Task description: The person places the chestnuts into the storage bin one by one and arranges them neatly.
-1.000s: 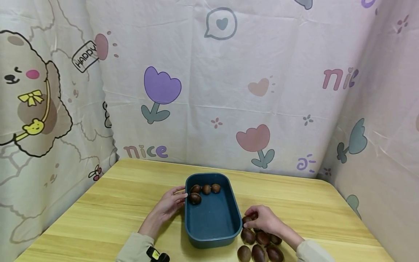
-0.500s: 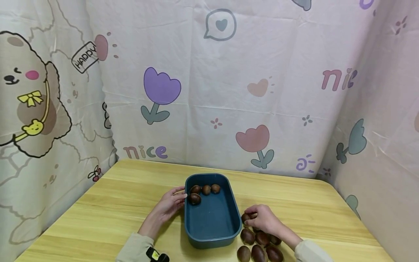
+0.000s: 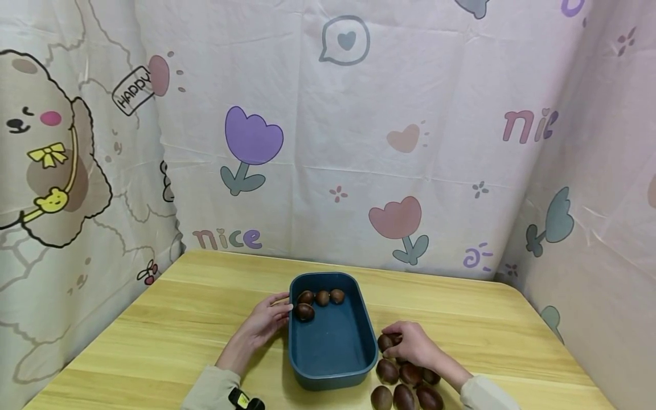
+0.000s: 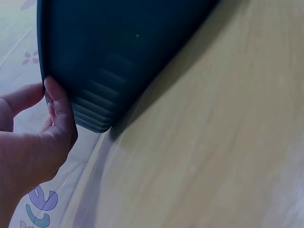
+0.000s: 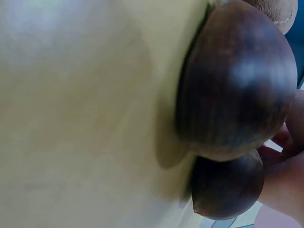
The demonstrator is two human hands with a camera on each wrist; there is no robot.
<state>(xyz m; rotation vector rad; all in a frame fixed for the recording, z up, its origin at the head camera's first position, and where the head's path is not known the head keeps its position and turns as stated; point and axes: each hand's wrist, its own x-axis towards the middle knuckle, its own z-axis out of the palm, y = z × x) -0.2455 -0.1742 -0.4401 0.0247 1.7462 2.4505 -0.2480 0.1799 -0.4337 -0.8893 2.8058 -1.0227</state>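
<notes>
My left hand [image 3: 263, 322], fingers relaxed, touches the tray [image 3: 335, 343] just right of them, its long axis running away from me; and here's my right hand [image 3: 416, 345], finger and thumb curled round a chestnut [image 3: 385, 343], tray just left of those tips!

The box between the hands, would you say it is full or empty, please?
The box is partly filled: four nuts lie toward its far end, and the rest is bare.
</notes>
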